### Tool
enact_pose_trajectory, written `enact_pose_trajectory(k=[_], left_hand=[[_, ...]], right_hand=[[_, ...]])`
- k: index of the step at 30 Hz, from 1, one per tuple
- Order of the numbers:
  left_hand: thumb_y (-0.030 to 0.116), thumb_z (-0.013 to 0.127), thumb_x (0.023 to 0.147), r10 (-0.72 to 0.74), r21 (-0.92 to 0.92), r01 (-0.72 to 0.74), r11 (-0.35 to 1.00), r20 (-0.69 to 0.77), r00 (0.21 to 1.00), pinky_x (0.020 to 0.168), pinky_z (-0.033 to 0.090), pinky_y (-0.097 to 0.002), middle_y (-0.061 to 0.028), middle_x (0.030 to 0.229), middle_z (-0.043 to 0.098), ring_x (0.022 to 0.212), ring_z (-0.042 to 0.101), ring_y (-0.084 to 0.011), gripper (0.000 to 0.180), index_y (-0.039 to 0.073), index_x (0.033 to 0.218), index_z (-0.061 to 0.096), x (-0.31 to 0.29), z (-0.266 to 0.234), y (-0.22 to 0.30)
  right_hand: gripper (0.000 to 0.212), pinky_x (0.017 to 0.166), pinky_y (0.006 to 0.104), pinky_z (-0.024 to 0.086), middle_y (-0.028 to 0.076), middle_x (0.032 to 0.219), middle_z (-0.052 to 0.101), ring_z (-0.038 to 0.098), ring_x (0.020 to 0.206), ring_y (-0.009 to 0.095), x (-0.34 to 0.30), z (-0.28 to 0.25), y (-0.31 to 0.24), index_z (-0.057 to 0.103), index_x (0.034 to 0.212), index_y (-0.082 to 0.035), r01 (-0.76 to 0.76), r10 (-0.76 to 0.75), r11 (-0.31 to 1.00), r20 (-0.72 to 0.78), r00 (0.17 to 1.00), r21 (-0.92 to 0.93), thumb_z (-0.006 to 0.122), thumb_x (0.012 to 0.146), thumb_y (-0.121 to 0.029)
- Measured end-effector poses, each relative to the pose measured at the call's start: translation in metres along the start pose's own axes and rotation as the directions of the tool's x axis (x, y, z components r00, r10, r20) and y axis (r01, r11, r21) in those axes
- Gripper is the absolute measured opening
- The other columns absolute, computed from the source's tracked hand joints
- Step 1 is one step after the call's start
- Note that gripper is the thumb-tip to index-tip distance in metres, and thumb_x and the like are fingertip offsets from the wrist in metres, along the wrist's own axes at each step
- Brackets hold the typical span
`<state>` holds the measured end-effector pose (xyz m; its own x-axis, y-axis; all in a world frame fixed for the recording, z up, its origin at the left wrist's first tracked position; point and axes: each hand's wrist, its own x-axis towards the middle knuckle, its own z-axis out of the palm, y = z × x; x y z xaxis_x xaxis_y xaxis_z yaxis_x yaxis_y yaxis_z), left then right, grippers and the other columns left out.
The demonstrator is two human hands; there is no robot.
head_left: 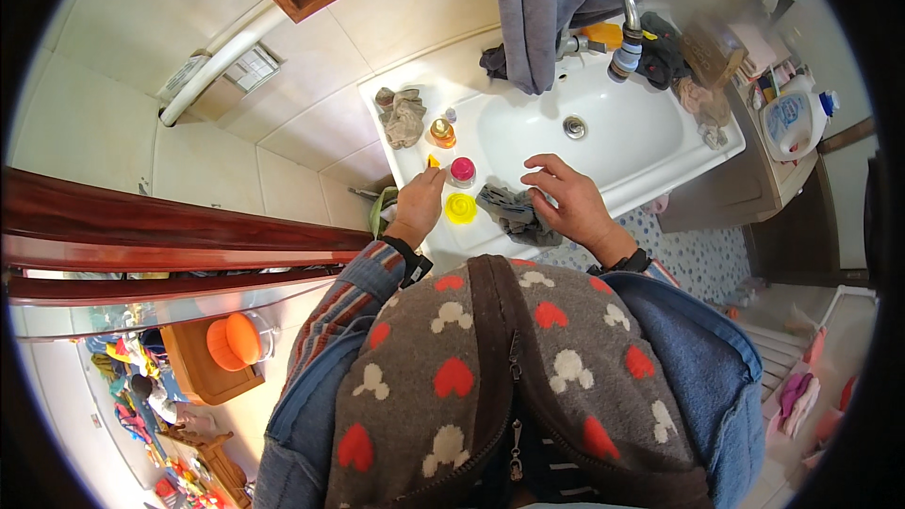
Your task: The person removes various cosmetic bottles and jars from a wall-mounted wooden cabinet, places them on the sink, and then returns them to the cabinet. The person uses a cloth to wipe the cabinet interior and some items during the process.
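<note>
My left hand [418, 207] is over the left end of the white sink counter, fingers closed. A small yellow object [433, 161] shows at its fingertips; its kind is too small to make out. Beside this hand stand a clear jar with a pink-red top [462, 170] and a round bright yellow lid or dish [460, 208]. My right hand [573, 207] hovers above the basin's near edge, fingers apart and holding nothing. Just left of it, a bunched dark grey cloth [511, 209] lies over the counter's front edge, partly hidden by that hand.
An amber bottle [442, 133] and a crumpled brown cloth [403, 118] are at the counter's left end. The white basin [509, 123] has a faucet [626, 47] behind it. A grey towel [528, 19] hangs above. At right stands a white detergent jug [794, 123].
</note>
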<state>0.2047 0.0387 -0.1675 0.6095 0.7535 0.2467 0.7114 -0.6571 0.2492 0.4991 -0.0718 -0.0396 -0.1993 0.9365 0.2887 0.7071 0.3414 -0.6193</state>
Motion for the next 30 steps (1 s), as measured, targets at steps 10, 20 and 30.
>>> enact_pose_trajectory(k=[10, 20, 30], left_hand=[[0.005, 0.057, 0.091, 0.05, -0.002, -0.05, 0.999, 0.097, 0.994, 0.095, 0.054, -0.0425, -0.0171, 0.127, 0.066, 0.107, 0.066, -0.033, 0.042, 0.002, 0.132, 0.061, -0.02, 0.0, 0.005], [0.017, 0.065, 0.096, 0.08, -0.193, -0.058, 0.979, 0.105, 0.991, 0.106, 0.051, -0.0474, -0.0224, 0.136, 0.063, 0.123, 0.061, -0.0381, 0.052, 0.001, 0.145, 0.055, -0.044, -0.009, -0.019], [0.006, 0.077, 0.088, 0.32, 0.275, -0.194, 0.942, -0.555, 0.768, 0.097, 0.058, -0.0434, -0.0179, 0.127, 0.071, 0.113, 0.07, -0.037, 0.045, 0.005, 0.132, 0.067, 0.152, -0.342, -0.009]], right_hand=[[0.016, 0.078, 0.04, 0.059, 0.009, 0.126, 0.066, 0.072, 0.088, 0.03, 0.002, 0.002, 0.0, 0.071, 0.107, -0.007, -0.018, 0.017, 0.999, 0.041, 0.999, 0.03, 0.069, 0.092, -0.007], [0.015, 0.078, 0.0431, 0.059, 0.014, 0.116, 0.068, 0.07, 0.098, 0.034, 0.0, 0.01, 0.018, 0.073, 0.104, -0.009, 0.057, -0.058, 0.998, -0.007, 0.998, -0.037, 0.069, 0.093, -0.017], [0.017, 0.08, 0.0401, 0.061, 0.007, 0.117, 0.07, 0.073, 0.093, 0.029, 0.02, 0.012, 0.025, 0.076, 0.105, -0.012, 0.112, -0.111, 0.993, -0.03, 0.993, 0.047, 0.069, 0.091, -0.018]])
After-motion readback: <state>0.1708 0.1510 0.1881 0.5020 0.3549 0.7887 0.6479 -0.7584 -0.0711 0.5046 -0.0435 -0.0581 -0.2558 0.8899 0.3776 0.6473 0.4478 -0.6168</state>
